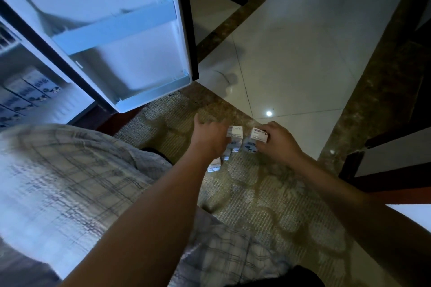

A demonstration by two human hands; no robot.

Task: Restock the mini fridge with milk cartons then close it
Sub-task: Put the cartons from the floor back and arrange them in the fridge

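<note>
With my right hand [278, 141] curled round one milk carton [258, 137] and my left hand [211, 138] unclear on the neighbouring carton [235, 135], I'd firm both before lifting.

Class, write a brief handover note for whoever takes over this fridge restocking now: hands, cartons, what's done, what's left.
Left hand against the left carton on the rug; grip unclear.
Right hand grips the right carton.
Spare cartons sit beside them on the rug.
Done: stocked cartons lined up inside the fridge.
Left: load the rug's cartons, shut the open fridge door.
</note>
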